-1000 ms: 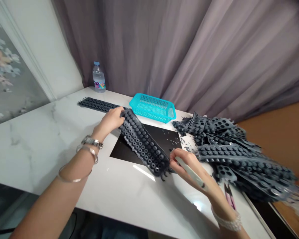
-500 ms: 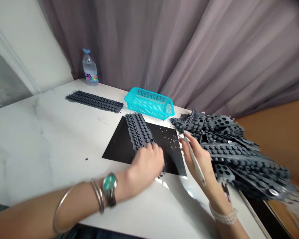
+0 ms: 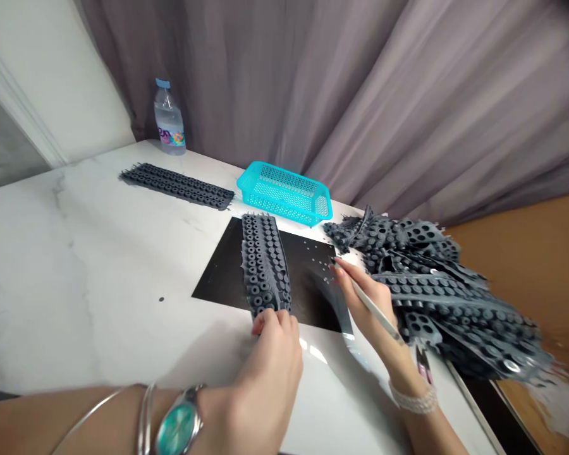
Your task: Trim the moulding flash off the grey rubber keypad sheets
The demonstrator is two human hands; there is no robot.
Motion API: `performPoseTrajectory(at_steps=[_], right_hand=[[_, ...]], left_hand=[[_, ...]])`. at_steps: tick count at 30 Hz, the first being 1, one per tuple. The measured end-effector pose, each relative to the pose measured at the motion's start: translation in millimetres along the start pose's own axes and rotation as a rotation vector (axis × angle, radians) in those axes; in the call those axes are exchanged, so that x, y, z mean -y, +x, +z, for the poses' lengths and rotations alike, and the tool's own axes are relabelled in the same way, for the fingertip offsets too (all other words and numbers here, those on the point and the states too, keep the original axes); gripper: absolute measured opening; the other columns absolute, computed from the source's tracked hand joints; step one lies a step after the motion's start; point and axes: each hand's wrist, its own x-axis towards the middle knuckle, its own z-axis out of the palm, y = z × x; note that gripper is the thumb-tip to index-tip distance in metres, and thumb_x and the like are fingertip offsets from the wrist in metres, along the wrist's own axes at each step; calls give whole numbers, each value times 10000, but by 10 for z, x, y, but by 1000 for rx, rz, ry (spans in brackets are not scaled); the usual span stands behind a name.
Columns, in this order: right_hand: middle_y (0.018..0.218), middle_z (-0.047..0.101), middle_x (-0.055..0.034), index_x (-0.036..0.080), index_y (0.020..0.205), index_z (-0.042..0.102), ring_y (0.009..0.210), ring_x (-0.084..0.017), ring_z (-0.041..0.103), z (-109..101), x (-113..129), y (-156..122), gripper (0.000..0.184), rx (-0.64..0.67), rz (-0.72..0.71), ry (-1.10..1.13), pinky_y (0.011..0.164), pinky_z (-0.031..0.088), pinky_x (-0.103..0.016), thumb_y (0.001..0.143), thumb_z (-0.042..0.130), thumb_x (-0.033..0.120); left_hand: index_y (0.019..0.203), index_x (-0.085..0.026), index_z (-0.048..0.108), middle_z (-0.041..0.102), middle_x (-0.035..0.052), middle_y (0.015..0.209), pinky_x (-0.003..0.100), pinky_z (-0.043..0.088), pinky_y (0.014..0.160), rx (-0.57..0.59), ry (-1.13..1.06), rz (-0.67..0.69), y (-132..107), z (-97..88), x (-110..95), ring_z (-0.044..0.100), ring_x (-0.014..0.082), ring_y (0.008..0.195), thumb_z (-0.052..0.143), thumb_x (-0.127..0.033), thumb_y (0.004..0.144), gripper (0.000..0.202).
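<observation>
My left hand (image 3: pixel 272 360), with a watch on the wrist, is closed on the near end of a dark grey rubber strip (image 3: pixel 264 265) with rows of round rings and discs. The strip lies lengthwise over a black sheet (image 3: pixel 222 259). In my right hand (image 3: pixel 367 303) is a slim white pen-like tool (image 3: pixel 370 304), held like a pencil. Its tip is over the sheet's right side, by small pale discs (image 3: pixel 325 265) scattered there. My fingers partly hide the tip.
Beyond the sheet stands a turquoise mesh basket (image 3: pixel 284 212). Another rubber strip (image 3: pixel 177 186) lies at left, near a water bottle (image 3: pixel 169 120). A heap of grey rubber strips (image 3: pixel 446 291) fills the right side, with small snips (image 3: pixel 423 363) beside it. One dark disc (image 3: pixel 161 299) lies left.
My left hand has moved toward me and now holds the strip's near end; the strip lies straighter. My right hand with the white tool has moved slightly left over the sheet.
</observation>
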Motion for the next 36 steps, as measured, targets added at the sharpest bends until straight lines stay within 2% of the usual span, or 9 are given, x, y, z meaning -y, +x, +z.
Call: performPoseTrajectory(at_steps=[2,4,11,14,17,20,24,29,36], right_hand=[[935,761,-73,182,1196,672,764,-217,718,27,3,-21,380,28,-43,1,683,548,-297,943,530,427],[954,763,-69,186,1194,675,746,-208,721,58,3,-44,359,52,-106,-21,686,559,-294,948,532,404],[1015,749,-85,176,1191,667,828,-199,732,109,-55,-78,285,40,-363,-38,787,591,-299,956,537,273],[1047,737,-98,168,1185,657,873,-196,728,102,-25,-68,269,46,-420,-41,834,591,-306,947,551,232],[1083,723,-121,143,1161,656,944,-196,717,111,37,-69,250,54,-483,-38,878,585,-305,944,540,187],[1102,718,-127,137,1146,653,977,-190,713,152,66,-91,243,38,-551,-23,890,589,-293,936,531,146],[1084,730,-119,133,1161,636,979,-176,717,217,52,-132,261,69,-694,23,867,605,-270,922,537,97],[995,751,-115,110,1111,642,948,-194,723,239,107,-162,203,154,-920,19,816,626,-304,933,544,102],[1044,738,-131,103,1136,619,956,-207,698,289,193,-208,209,214,-935,26,758,621,-326,942,543,114]], left_hand=[[709,-284,730,601,92,669,457,463,559,20,-70,1,25,31,-60,535,281,655,742,-313,648,68],[707,-242,718,587,84,642,409,453,535,12,-112,6,84,40,-88,526,256,625,733,-371,675,134],[1145,-179,632,636,121,1143,388,471,778,-177,18,-235,51,175,17,557,282,1033,568,-247,863,297],[1314,-146,548,655,109,1040,382,450,817,-146,32,-198,-64,178,79,560,257,974,556,-196,859,459],[1211,-88,629,648,85,856,377,442,772,-63,27,-113,-180,79,135,555,235,833,563,-202,852,383],[1077,-112,696,674,101,923,394,428,804,-78,-12,-50,-270,35,164,560,251,896,575,-243,856,283],[1246,-129,632,670,126,1178,426,391,932,-219,-116,-144,-261,174,178,545,279,1094,553,-386,891,445],[1340,-118,569,575,179,1363,457,371,1020,-111,-162,-294,-121,360,204,492,313,1256,526,-487,902,573],[1325,-117,586,547,187,1394,477,375,1054,-83,-167,-286,-135,425,176,499,325,1263,494,-455,928,530]])
